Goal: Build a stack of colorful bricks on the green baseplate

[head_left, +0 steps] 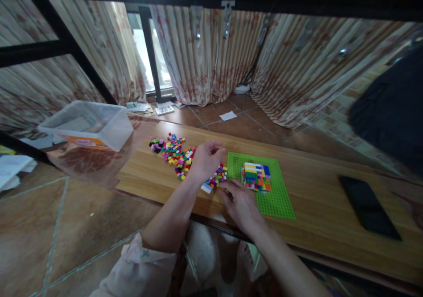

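Observation:
My left hand (207,159) hovers over the right part of a pile of small building bricks (176,154), its fingers loosely bent and apart. No brick shows in it. Nearer the table's front edge, my right hand (243,202) has its fingers drawn together by the loose bricks; whatever is between the fingertips is too small to make out. A long pale brick (206,187) lies between my hands. Just beyond my right hand, a block built of multicoloured bricks (257,177) with white, yellow and blue rows stands on a green baseplate (280,200).
The wooden table (317,187) bears a black phone or tablet (368,206) at the right. A clear plastic bin (115,129) with an orange label stands beyond its left end. Curtains (205,59), a dark metal frame (79,68) and papers on the tiled floor lie behind.

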Demonstrator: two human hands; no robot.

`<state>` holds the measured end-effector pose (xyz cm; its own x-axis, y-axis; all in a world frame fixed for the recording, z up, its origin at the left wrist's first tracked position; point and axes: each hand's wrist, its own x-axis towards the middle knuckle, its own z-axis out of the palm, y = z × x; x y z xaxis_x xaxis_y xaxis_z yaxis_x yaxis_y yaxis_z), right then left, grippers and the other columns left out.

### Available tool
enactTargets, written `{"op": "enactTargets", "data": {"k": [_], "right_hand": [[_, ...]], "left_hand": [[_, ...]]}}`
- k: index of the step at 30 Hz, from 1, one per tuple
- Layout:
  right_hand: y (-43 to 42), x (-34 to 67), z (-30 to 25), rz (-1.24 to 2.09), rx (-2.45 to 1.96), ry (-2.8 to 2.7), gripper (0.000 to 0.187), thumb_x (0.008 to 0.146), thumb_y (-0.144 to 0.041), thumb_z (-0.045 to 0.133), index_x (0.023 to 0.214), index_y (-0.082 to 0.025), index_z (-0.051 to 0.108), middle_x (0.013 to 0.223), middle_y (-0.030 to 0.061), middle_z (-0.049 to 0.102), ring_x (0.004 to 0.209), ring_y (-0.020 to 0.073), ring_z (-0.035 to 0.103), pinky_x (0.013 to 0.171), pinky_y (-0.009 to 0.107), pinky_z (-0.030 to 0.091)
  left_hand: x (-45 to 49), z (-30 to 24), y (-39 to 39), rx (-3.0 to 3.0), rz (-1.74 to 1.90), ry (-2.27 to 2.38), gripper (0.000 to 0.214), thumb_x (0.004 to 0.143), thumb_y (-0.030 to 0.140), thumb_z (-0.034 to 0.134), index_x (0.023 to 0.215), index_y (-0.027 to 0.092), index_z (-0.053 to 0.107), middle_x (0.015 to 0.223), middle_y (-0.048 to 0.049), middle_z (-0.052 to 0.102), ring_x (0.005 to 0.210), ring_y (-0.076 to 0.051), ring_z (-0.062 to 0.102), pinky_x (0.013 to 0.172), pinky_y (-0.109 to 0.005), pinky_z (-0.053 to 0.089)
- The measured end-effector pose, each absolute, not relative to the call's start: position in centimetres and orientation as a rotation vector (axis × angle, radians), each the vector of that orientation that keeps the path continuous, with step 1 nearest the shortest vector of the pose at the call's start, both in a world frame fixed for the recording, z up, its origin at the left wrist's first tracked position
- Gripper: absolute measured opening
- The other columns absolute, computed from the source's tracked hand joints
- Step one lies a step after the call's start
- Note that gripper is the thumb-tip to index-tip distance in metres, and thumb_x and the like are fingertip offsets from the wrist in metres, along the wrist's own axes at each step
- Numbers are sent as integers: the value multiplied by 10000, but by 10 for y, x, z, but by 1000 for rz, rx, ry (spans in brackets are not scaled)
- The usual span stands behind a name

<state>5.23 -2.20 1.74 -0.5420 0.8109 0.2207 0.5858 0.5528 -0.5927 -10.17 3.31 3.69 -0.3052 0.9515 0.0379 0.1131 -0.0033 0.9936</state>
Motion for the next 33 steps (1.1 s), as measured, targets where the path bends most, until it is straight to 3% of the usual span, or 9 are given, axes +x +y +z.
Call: {"op": "enactTargets", "data": {"k": [4, 14, 20, 27, 33], "right_hand": [[-20, 43, 11, 559, -1264, -2359, 208, 904, -156, 497, 972, -205, 687, 1027, 79, 673, 934, 203, 635, 862, 320, 488], [-16, 34, 9, 466, -1391, -2418, 98, 885, -170, 552, 904, -186, 647, 945, 80, 661, 846, 211, 628, 751, 304, 474], [-16, 33, 9, 485, -1352, -2406, 165, 919, -165, 488, 870, -187, 644, 945, 90, 660, 837, 203, 630, 747, 301, 473], [-13, 61, 42, 623, -1208, -2047, 159, 915, -253, 521, 871, -210, 668, 859, 39, 698, 782, 169, 645, 744, 276, 481], [15, 125, 52, 522, -1528, -1655, 248, 821, -385, 587, 887, -186, 720, 817, 67, 735, 701, 191, 656, 671, 297, 498]], "left_hand": [[-103, 37, 31, 1189, 1392, 1507, 282, 780, 209, 623, 1037, 119, 693, 712, -10, 677, 614, -107, 603, 571, -202, 474], [-105, 34, 30, 1210, 1392, 1508, 262, 787, 195, 620, 1021, 110, 702, 733, -22, 696, 630, -108, 611, 578, -199, 481], [-104, 39, 29, 1210, 1365, 1505, 266, 765, 206, 622, 1002, 116, 703, 689, -3, 672, 593, -104, 589, 558, -197, 467], [-100, 42, 27, 1258, 1311, 1503, 269, 753, 244, 612, 976, 119, 694, 683, -4, 672, 592, -110, 582, 565, -206, 453], [-93, 39, 25, 1306, 1228, 1465, 244, 760, 232, 599, 949, 113, 698, 689, -12, 675, 594, -114, 578, 552, -205, 437]]}}
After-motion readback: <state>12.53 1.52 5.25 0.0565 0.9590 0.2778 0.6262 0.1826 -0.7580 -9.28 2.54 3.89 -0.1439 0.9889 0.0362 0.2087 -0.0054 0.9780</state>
